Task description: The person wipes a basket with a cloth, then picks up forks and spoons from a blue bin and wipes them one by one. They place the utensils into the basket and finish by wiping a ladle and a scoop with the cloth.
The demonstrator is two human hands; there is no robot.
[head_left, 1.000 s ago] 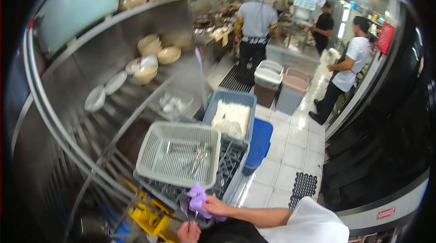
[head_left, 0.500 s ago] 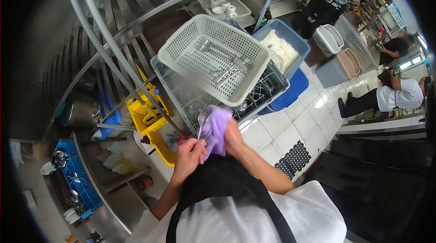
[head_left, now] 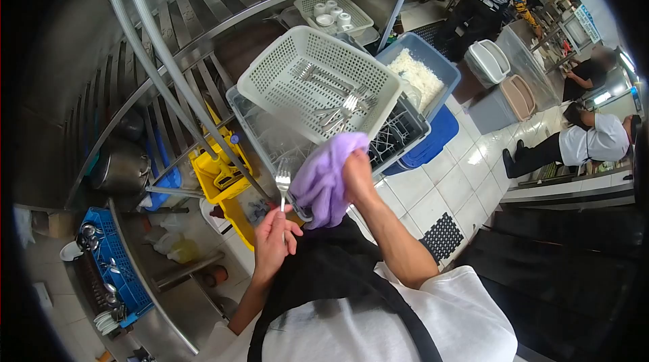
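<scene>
The fork (head_left: pixel 283 176) stands upright, pinched by its handle in my left hand (head_left: pixel 275 237); my right hand (head_left: pixel 357 174) clutches the purple cloth (head_left: pixel 327 176) just beside it. Beyond sits the cutlery basket (head_left: pixel 274 68). Holding so little handle, I could drop it if the cloth snags the tines.

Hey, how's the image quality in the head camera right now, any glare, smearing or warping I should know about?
Head view: rails and shelf edge bowed by the wide lens, corners black; glare on the floor tiles at right; a hazy smear over the near wall of the grey basket; fork fairly crisp; a far worker's face blurred out.
</scene>
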